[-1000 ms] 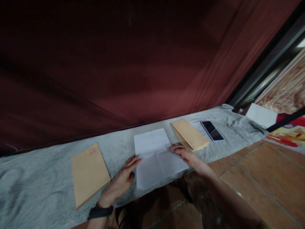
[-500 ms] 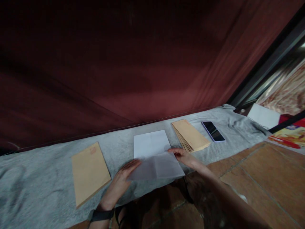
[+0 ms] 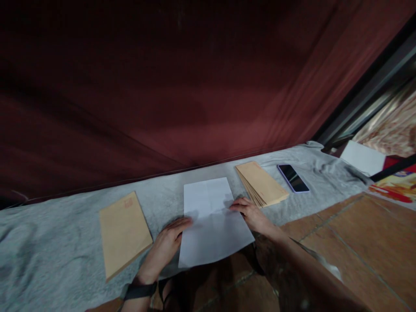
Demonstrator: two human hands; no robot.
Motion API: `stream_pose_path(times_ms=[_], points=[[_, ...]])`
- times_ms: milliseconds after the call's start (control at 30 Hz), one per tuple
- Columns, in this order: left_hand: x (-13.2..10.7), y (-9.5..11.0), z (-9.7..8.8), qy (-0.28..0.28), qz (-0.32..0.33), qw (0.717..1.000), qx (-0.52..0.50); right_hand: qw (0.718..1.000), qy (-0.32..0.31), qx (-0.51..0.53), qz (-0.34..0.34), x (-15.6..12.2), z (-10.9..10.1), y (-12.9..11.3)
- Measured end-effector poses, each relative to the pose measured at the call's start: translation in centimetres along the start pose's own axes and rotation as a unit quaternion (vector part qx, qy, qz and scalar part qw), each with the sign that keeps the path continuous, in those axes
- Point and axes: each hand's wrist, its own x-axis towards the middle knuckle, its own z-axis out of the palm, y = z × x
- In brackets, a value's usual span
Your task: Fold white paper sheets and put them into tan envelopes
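A creased white sheet of paper (image 3: 211,219) lies in the middle of a grey cloth-covered ledge (image 3: 65,225), its near half hanging past the front edge. My left hand (image 3: 169,240) grips the sheet's left edge, with a dark strap on its wrist. My right hand (image 3: 250,213) pinches the right edge, fingers curled over the paper. A single tan envelope (image 3: 123,234) rests to the left of my left hand. A fanned stack of tan envelopes (image 3: 261,183) sits just beyond my right hand.
A dark phone (image 3: 292,177) lies face up right of the envelope stack. A maroon curtain (image 3: 178,86) hangs behind the ledge. Brown floor tiles (image 3: 364,242) spread at the right, with a white sheet (image 3: 362,157) and coloured prints farther off.
The near half of the white sheet was lifted and bent up toward the far half half a second ago; now it is lowered and lies spread out again. Both hands stayed at its side edges.
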Motion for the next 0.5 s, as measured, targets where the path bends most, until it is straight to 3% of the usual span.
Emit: stream_pose_path(times_ms=[200, 367, 500], points=[[-0.4, 1.5, -1.1, -0.009, -0.042, 0.999, -0.032, 0.995, -0.035, 0.085, 0.037, -0.1, -1.1, -1.3], [-0.2, 1.8, -0.9, -0.002, -0.127, 0.990, -0.060, 0.989, 0.008, 0.086, 0.119, -0.5, -0.1, -0.5], [0.3, 1.3, -0.6, -0.003, -0.147, 0.983, -0.105, 0.989, -0.003, 0.092, 0.116, -0.5, 0.2, 0.2]])
